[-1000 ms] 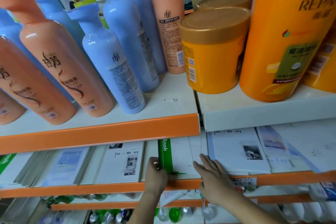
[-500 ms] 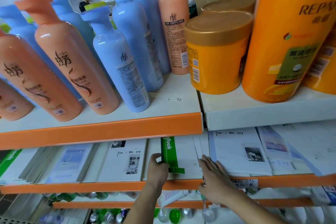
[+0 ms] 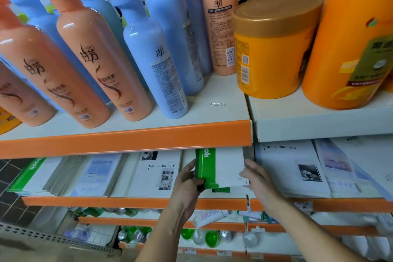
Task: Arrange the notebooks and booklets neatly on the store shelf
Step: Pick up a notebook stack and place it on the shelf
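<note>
A white notebook with a green spine band (image 3: 221,168) is lifted a little above its stack on the orange-edged shelf (image 3: 131,202). My left hand (image 3: 187,185) grips its left lower corner, thumb on the green band. At the notebook's right edge, my right hand (image 3: 257,181) holds it with curled fingers. A "Time Memory" booklet (image 3: 155,174) lies to the left of it, another (image 3: 291,168) to the right. Further left sit a blue-pictured booklet (image 3: 95,174) and a green-banded notebook stack (image 3: 32,174).
The upper shelf (image 3: 127,138) hangs low over the booklets, loaded with peach and blue bottles (image 3: 153,53) and orange tubs (image 3: 270,49). More booklets (image 3: 340,164) lie slanted at far right. Below are green bottles (image 3: 210,238) and a tube (image 3: 210,217).
The green-banded notebook has been lifted off the stack and drawn forward. My left hand moved from the shelf edge up onto its corner; my right hand closed on its right edge.
</note>
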A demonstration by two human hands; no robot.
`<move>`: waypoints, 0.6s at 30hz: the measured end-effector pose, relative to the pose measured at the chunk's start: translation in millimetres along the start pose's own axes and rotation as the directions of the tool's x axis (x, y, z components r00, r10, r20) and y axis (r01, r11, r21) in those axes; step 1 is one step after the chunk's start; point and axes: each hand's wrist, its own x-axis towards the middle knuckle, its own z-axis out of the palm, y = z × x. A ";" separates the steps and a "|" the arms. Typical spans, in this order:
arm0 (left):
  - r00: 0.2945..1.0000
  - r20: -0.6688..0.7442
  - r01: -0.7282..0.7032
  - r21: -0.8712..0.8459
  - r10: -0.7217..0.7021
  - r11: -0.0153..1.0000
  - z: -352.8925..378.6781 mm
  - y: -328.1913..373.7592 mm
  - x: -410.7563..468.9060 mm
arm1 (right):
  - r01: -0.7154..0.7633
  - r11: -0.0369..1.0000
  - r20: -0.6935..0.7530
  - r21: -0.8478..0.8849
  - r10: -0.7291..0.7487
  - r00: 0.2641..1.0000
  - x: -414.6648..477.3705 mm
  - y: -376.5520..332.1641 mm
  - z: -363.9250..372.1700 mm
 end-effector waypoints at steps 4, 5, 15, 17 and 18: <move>0.997 -0.018 -0.070 0.125 0.073 0.990 -20.7 5.1 -6.4 | 0.061 0.998 -0.071 0.024 -0.059 0.996 -1.4 -9.5 27.7; 0.995 -0.020 -0.090 0.159 0.095 0.983 -28.1 5.4 -8.0 | 0.072 0.997 -0.078 -0.004 -0.072 0.994 0.1 -6.6 34.9; 0.948 -0.028 -0.282 0.392 0.318 0.876 -132.8 46.8 -45.1 | 0.098 0.990 -0.010 -0.105 -0.099 0.995 -16.2 -8.8 147.5; 0.937 -0.031 -0.304 0.419 0.348 0.855 -168.1 56.8 -50.5 | 0.145 0.985 0.008 -0.096 -0.144 0.989 -20.7 -14.4 184.3; 0.933 -0.038 -0.307 0.429 0.357 0.849 -187.7 62.4 -53.1 | 0.150 0.985 0.011 -0.091 -0.149 0.989 -23.8 -17.1 205.0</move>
